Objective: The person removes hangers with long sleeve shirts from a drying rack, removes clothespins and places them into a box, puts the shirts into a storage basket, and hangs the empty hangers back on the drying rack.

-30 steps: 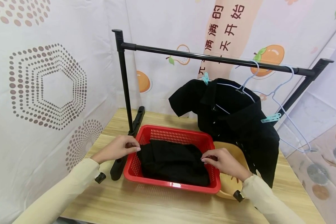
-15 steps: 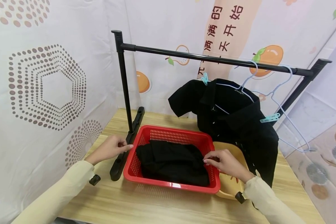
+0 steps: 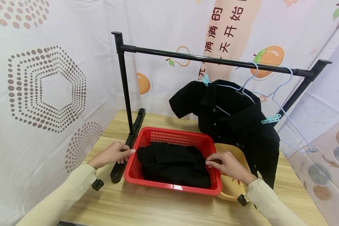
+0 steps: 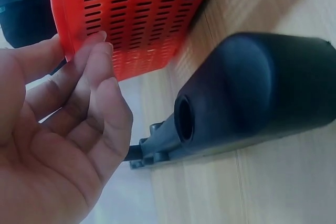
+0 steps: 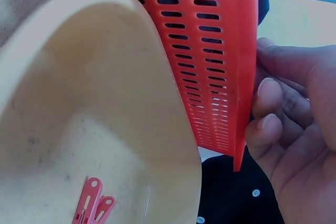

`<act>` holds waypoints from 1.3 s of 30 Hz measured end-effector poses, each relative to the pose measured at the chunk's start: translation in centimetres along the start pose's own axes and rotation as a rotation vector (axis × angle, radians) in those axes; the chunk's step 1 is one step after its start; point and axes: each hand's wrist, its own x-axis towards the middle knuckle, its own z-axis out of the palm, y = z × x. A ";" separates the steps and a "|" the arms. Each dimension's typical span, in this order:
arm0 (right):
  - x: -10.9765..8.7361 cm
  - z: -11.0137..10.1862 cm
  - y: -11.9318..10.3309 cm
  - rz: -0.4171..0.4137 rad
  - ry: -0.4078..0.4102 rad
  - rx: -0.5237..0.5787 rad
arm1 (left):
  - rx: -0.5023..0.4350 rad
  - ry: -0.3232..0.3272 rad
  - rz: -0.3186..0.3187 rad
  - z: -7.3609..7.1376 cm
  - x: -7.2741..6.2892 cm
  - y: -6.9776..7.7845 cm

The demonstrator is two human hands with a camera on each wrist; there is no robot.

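A red plastic basket (image 3: pixel 172 187) stands on the table, with a folded black garment (image 3: pixel 175 166) lying in it. My left hand (image 3: pixel 113 154) is at the left rim; in the left wrist view its thumb lies at the rim's edge and curled fingers sit against the outer wall, pinching it. Over the right rim is my right hand (image 3: pixel 228 164), fingers loosely bent, tips just inside near the garment. In the right wrist view no finger of the right hand (image 5: pixel 299 98) lies on the outer wall. Its fingertips are beside the rim, with nothing seen between them.
A black rack (image 3: pixel 186 56) spans the table, its left foot (image 4: pixel 252 87) beside the basket. A black shirt (image 3: pixel 237 122) hangs at right on a blue hanger, with turquoise clips (image 3: pixel 271 119); another hanger (image 3: pixel 292 110) is beside it. A yellow basin (image 5: pixel 121 93) holds red clips (image 5: pixel 93 203).
My left hand has left the garment's edge and moved left and down onto the basket's rim. The right hand has drawn slightly right, away from the garment. The basket stays put.
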 end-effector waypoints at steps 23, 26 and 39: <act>-0.2 -1.2 -0.6 -0.013 0.072 -0.030 | -0.148 0.000 -0.136 0.6 -0.5 0.6; -0.3 -1.9 -0.8 -0.006 0.114 -0.055 | -0.162 -0.006 -0.132 0.7 -0.5 0.5; -1.5 -6.2 -0.6 -0.025 0.314 -0.161 | -0.186 -0.025 -0.140 0.7 -0.5 0.3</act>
